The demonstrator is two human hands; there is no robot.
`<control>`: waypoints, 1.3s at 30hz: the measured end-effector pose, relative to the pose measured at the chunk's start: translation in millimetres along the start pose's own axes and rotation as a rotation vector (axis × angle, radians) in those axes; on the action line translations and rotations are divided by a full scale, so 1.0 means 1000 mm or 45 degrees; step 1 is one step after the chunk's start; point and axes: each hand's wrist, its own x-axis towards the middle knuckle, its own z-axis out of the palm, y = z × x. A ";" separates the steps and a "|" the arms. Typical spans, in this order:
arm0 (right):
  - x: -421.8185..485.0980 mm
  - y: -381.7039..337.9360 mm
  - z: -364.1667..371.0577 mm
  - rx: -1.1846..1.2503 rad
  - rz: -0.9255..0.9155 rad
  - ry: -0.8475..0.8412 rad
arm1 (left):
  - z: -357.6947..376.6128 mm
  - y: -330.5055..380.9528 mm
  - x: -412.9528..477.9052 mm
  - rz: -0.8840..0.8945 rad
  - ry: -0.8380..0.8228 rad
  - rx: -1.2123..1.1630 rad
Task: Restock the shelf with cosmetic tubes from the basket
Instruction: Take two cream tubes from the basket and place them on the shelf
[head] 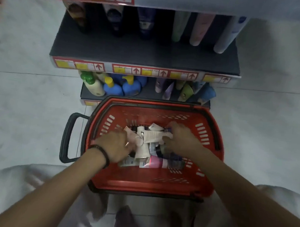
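White tubes between both hands

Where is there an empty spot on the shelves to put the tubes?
The middle shelf has a wide bare strip between its standing tubes at the back and the price labels along the front edge. The lower shelf is crowded with bottles. The basket floor is bare near you; both hands, left and right, dig in the pile.
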 end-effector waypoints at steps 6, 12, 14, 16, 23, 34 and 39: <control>-0.002 -0.013 0.065 -0.288 -0.128 -0.205 | 0.046 0.027 0.004 0.258 -0.187 0.286; -0.060 -0.030 0.073 -0.437 -0.152 -0.325 | 0.073 0.036 -0.048 0.293 -0.262 0.387; -0.068 -0.030 0.066 -0.489 -0.161 -0.265 | 0.066 0.035 -0.053 0.269 -0.170 0.326; -0.073 -0.030 0.058 -0.519 -0.171 -0.251 | 0.058 0.038 -0.057 0.236 -0.081 0.326; -0.058 -0.008 0.054 -0.497 -0.166 -0.258 | 0.031 0.038 -0.039 0.033 -0.237 0.258; 0.058 0.006 0.090 -0.494 -0.094 -0.193 | 0.077 0.004 0.085 -0.356 -0.188 -0.180; 0.084 0.025 0.125 -0.707 -0.088 -0.065 | 0.121 0.004 0.143 -0.642 -0.142 -0.753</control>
